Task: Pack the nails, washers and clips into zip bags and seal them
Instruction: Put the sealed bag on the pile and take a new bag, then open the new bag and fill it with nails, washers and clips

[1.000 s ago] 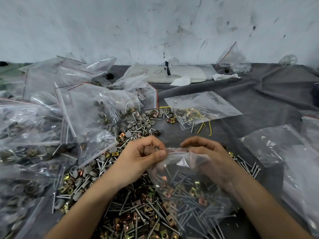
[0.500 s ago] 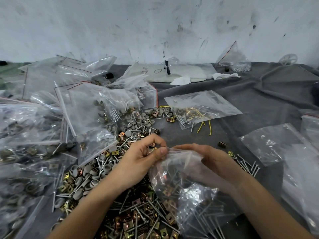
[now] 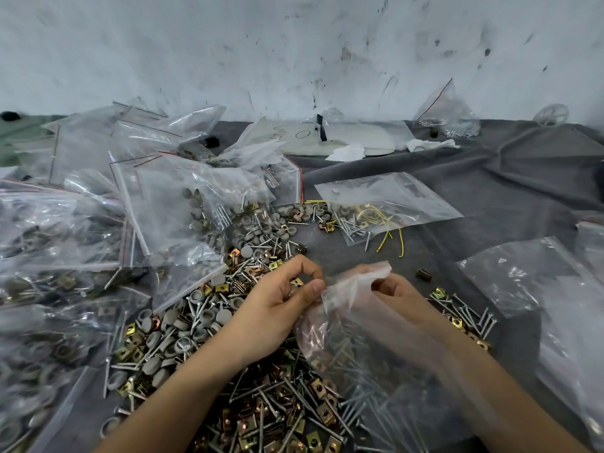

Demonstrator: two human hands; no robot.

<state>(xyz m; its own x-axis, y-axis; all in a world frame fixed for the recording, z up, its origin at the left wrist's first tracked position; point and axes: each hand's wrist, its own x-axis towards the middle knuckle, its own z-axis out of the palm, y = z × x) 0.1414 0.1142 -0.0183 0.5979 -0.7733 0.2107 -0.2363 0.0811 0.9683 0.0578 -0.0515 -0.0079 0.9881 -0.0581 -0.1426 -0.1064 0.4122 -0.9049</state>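
Grey cloth [image 3: 490, 178] covers the worktop, with a dirty white wall [image 3: 294, 44] behind it. Close to the person lies a big loose pile of silver nails, round grey washers and square gold clips [image 3: 202, 322]. Over the near side of that pile hangs a clear plastic zip bag [image 3: 376, 361] with nails and clips in its bottom. The left hand [image 3: 277, 312] pinches one side of the bag's mouth with thumb and fingers. The right hand [image 3: 397, 294], seen through the plastic, pinches the other side. I cannot tell if the zip strip is pressed closed.

I think the bag could tip and spill, because it is heavy at the bottom and held only by its thin top. Sharp nail tips could poke through the plastic. A nail or a fold stuck in the strip would stop it closing.

To the left, a tall heap of filled clear bags [image 3: 98, 223] leans over the pile, so there is little room there. Empty clear bags [image 3: 529, 289] lie to the right. A flat bag with yellow wires [image 3: 385, 204] lies further back. One small dark clip [image 3: 425, 275] lies alone near the right hand.
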